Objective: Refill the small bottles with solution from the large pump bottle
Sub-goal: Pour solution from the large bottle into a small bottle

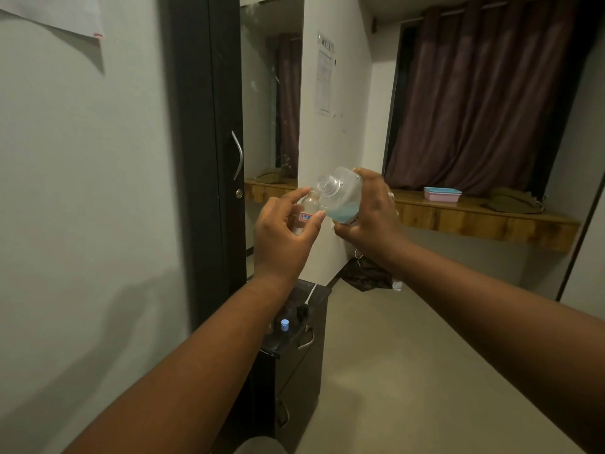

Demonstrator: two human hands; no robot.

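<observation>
Head view: large bottle tilted over small bottle.

There is only one view, from a wide-angle camera worn on the person's head. It looks forward and a little downward, along both forearms, which enter from the bottom edge and meet near the middle of the frame. The left hand and the right hand are close to the lens, at about chest height. Behind them the view reaches far into the room: a white wall fills the left side, a dark curtain stands at the upper right, and the floor runs below. Straight lines bend near the edges because of the wide lens.
</observation>
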